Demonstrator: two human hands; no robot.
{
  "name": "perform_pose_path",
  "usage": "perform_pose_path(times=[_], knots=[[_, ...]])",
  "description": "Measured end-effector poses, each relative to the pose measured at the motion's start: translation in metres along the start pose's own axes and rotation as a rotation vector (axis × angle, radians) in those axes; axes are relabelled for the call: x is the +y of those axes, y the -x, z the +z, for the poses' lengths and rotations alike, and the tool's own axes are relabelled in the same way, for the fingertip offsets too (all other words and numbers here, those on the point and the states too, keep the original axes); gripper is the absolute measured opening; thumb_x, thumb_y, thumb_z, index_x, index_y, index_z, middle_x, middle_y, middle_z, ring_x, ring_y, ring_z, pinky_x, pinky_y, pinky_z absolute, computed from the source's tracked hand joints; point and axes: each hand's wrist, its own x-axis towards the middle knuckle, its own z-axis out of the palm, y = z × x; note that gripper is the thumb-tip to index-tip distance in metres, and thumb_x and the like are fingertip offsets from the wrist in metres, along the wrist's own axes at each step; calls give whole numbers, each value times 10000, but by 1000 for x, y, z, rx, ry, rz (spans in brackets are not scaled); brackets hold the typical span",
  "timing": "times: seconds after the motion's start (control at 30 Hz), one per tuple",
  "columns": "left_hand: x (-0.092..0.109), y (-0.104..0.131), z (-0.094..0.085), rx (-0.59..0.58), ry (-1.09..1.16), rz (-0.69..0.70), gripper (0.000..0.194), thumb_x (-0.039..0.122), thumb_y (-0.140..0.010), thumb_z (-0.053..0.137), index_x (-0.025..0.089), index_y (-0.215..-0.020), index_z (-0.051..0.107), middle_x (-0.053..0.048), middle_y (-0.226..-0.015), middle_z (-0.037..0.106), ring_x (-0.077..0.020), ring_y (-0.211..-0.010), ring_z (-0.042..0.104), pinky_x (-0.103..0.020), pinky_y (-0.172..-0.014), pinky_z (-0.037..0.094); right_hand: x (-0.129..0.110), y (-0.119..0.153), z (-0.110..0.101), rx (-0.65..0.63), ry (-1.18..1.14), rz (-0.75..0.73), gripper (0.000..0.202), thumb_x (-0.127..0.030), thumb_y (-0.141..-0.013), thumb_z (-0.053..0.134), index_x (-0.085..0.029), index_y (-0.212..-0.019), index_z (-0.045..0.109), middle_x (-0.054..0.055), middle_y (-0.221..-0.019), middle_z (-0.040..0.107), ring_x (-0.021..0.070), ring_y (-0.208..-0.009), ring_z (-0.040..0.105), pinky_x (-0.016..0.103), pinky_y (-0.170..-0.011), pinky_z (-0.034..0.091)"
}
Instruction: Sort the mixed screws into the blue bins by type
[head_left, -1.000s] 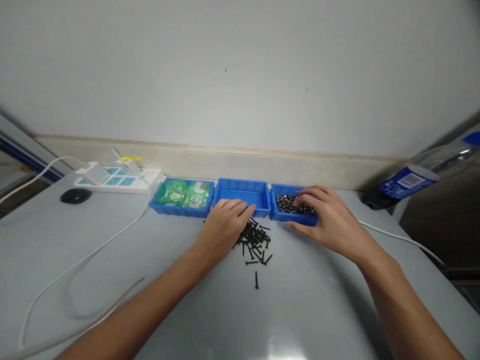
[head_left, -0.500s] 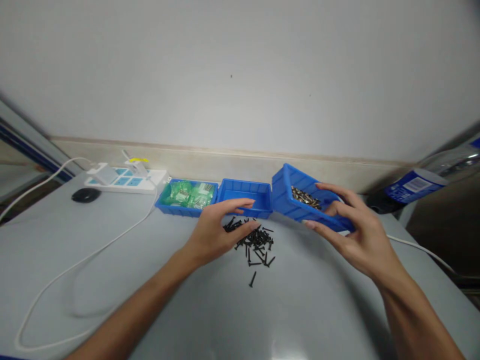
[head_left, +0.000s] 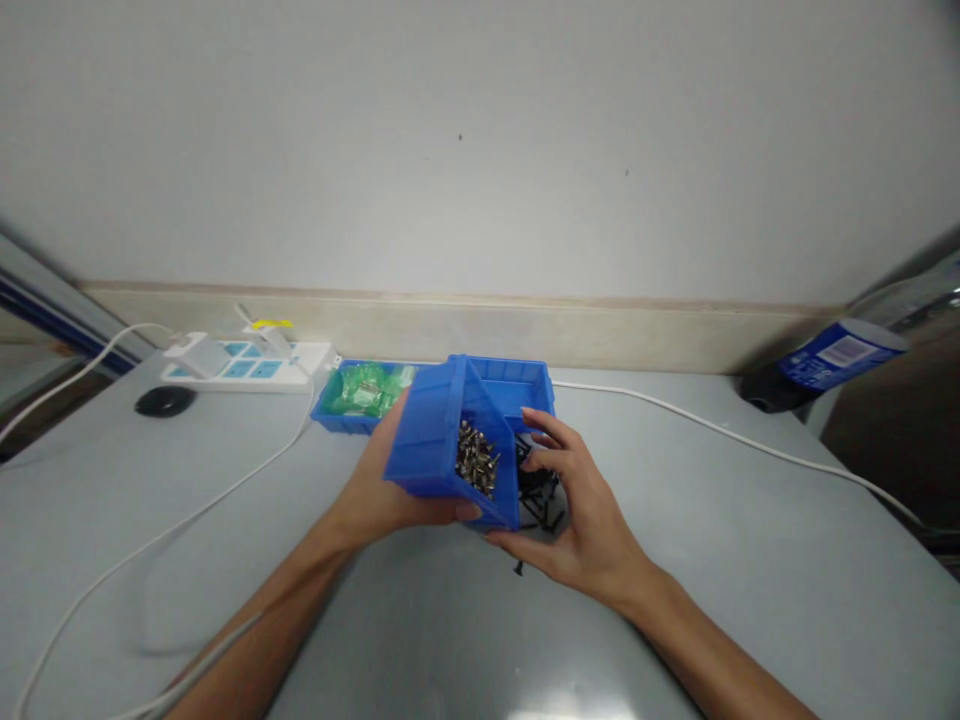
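Note:
A deep blue plastic bin [head_left: 424,430] is held tilted above the table, its mouth turned to the right. Small silvery screws [head_left: 477,458] lie heaped inside it. My left hand [head_left: 382,490] grips the bin from the left, thumb along its lower side and fingers mostly hidden behind. At the bin's right side, my right hand [head_left: 581,515] has its fingers apart, with the thumb at the lower corner; whether it touches the bin I cannot tell. Black screws [head_left: 536,495] lie on the table behind the bin and right hand, partly hidden.
Behind stands a shallow blue tray [head_left: 517,372]; left of it, another blue tray [head_left: 349,424] holds green-tinted bags [head_left: 365,388]. A white power strip [head_left: 300,372], black mouse-like object [head_left: 165,401], white cable [head_left: 675,405] and labelled bottle [head_left: 825,360] surround the workspace.
The bin of silvery screws has moved left from beside the trays to over the black screws. My left hand has taken hold of it, and my right hand's fingers have come off its inside.

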Motion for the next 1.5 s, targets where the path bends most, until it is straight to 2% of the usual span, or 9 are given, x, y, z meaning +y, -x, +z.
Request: perform_pose_path(times=[0.17,0.33,0.5,0.7,0.83,1.07,1.2,1.33,1.5], knots=[[10,-1,-2,-85,-113,86,921,420,-553,942,199,-1344,524,-116,-1294,644,-337,-1127,646,-456,-948,571,13,8,13,-68,-28,45,869,-376,-710,839,-250,-1410,338,174,-1465,485,330,-1351,505,515,-1095,464],[18,1,0,-80,-183,71,937,415,-562,943,210,-1378,530,-113,-1318,641,-348,-1174,633,-467,-1013,533,15,5,17,-138,16,62,1013,-412,-723,825,-238,-1530,237,169,-1468,502,343,-1319,532,530,-1073,480],[19,-1,3,-34,-242,88,1121,419,-571,946,195,-1526,404,-162,-1522,488,-403,-1407,447,-540,-1191,350,18,3,19,-151,27,53,957,-437,-756,814,-215,-1517,278,183,-1465,507,341,-1337,514,542,-1085,470],[19,-2,11,-26,-283,167,1201,462,-617,923,205,-1593,271,-164,-1588,399,-385,-1421,439,-515,-1178,391,20,2,21,-190,52,50,710,-459,-814,764,-202,-1401,459,176,-1448,528,343,-1346,501,548,-1086,463],[25,-6,16,1,-319,203,1161,466,-655,902,193,-1593,274,-156,-1577,421,-377,-1439,414,-511,-1204,352,19,3,21,-177,76,60,730,-495,-821,750,-194,-1414,446,164,-1401,569,339,-1293,544,529,-1035,502],[30,-11,17,19,-313,246,1087,507,-689,864,170,-1573,330,-172,-1562,438,-400,-1431,415,-522,-1198,335,18,6,20,-141,169,26,797,-542,-816,742,-180,-1443,408,184,-1412,553,355,-1326,507,556,-1066,467],[23,-6,12,108,-216,220,989,549,-716,822,162,-1529,413,-167,-1465,553,-399,-1364,495,-516,-1171,369,15,5,19,-137,205,26,859,-556,-777,774,-181,-1454,399,190,-1402,553,365,-1317,503,573,-1073,456],[2,7,11,264,60,73,844,685,-774,698,161,-1415,534,-131,-1160,724,-347,-1078,683,-479,-966,556,14,4,17,-124,176,18,898,-536,-752,802,-190,-1472,393,176,-1404,549,350,-1302,511,563,-1074,456],[-19,17,14,444,289,-39,803,735,-794,641,189,-1374,536,-124,-1174,705,-324,-1111,668,-448,-977,554,8,3,10,45,96,-26,601,-340,-851,721,-213,-1390,487,140,-1327,610,310,-1252,548,542,-1064,454]])
